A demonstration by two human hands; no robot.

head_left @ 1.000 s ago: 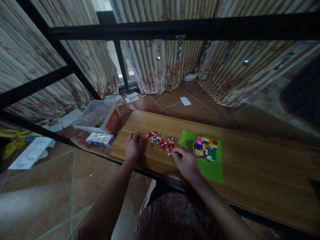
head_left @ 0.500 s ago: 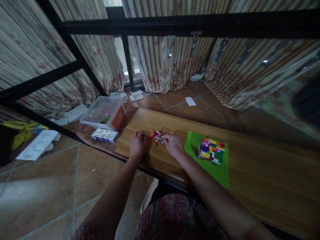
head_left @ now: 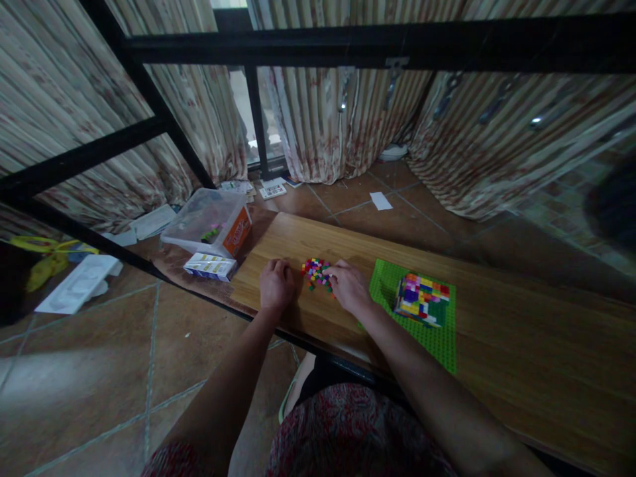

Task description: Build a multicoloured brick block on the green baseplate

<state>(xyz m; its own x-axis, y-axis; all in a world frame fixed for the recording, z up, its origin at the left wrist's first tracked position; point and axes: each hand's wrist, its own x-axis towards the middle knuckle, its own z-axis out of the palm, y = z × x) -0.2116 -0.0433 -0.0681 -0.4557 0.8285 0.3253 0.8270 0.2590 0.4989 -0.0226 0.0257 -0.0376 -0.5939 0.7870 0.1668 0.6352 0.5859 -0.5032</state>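
A small heap of colourful toy bricks lies on the wooden bench top. To its left, my left hand rests on the wood with its fingers curled in; anything inside them is hidden. My right hand is at the heap's right edge, thumb and fingers pinched together over the bricks. Whatever is between those fingertips is too small to make out. Right of that hand lies a green studded baseplate. On it stands a boxy build of mixed-colour bricks, with a dark green area on its right side.
Beyond the bench's left end stand a clear plastic bin with an orange label and a small white-and-purple box. A black metal frame crosses in front of striped curtains. Papers lie on the tiled floor.
The view has shifted very slightly. My right hand stays at the heap's right edge with its fingers pinched, and my left hand stays curled in place.
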